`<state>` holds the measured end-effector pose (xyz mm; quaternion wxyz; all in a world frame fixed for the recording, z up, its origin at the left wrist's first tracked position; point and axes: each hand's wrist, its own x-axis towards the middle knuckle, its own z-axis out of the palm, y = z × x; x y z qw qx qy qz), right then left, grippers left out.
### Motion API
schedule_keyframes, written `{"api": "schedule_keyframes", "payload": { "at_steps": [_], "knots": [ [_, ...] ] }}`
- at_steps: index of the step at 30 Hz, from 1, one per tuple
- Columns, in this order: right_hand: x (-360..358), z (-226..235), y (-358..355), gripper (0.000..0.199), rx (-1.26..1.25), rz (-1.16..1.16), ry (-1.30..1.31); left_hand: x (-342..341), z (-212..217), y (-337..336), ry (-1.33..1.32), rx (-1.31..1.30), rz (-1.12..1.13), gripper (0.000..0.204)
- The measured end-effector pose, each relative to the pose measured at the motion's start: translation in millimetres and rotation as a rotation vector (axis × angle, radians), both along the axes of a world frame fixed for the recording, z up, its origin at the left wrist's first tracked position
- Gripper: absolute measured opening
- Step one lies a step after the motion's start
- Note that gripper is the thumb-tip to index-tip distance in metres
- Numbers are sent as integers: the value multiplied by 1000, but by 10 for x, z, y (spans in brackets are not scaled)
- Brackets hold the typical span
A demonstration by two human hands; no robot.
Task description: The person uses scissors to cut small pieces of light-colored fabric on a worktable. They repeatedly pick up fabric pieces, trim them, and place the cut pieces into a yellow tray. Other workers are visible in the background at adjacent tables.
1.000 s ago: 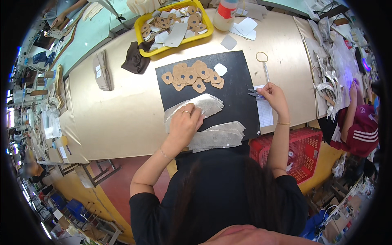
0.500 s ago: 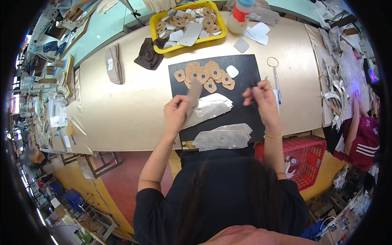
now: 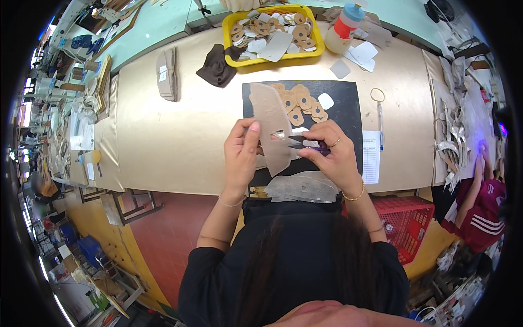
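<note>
My left hand (image 3: 241, 155) pinches the left edge of a beige shoe-upper piece (image 3: 269, 111), held upright above a black mat (image 3: 346, 111). A small cut-out shows in the piece's middle. Between the fingers of my right hand (image 3: 333, 150) is a pair of small dark thread snips (image 3: 297, 143), their tips at the piece's right edge beside that cut-out. Tan rounded patches (image 3: 302, 102) with dark centre holes lie on the mat, partly hidden by the piece. Close to my body rests a fanned stack of silvery-grey pieces (image 3: 305, 187).
A yellow basket (image 3: 275, 61) of patches stands at the back beside a bottle (image 3: 343, 30) and a dark brown cloth (image 3: 217, 68). A bundle (image 3: 167, 76) lies left; printed paper (image 3: 371, 158) and a pen (image 3: 381, 128) lie right. A red crate (image 3: 408, 223) sits below; another person (image 3: 479, 201) works at right.
My left hand has lifted and turned the beige piece broadside. My right hand has moved in from the right, bringing the snips to it. The whole view has shifted slightly.
</note>
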<state>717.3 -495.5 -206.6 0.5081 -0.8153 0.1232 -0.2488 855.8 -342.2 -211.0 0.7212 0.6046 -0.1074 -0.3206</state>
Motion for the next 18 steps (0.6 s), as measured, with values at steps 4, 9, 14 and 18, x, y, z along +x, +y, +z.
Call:
{"api": "schedule_keyframes", "payload": {
  "at_steps": [4,9,14,18],
  "knots": [
    [2,21,-20,34,-155,-51,-40,-83,32,-87,-17,-25,-79,23],
    [-18,25,-23,34,-180,-54,-12,-107,66,-136,-40,-48,-79,25],
    [-23,-2,-31,32,-166,-14,7,-146,88,-160,-125,-42,-55,25],
    [-42,-25,-18,31,-190,-13,14,-162,64,-180,-165,-63,-38,25]
  ]
}}
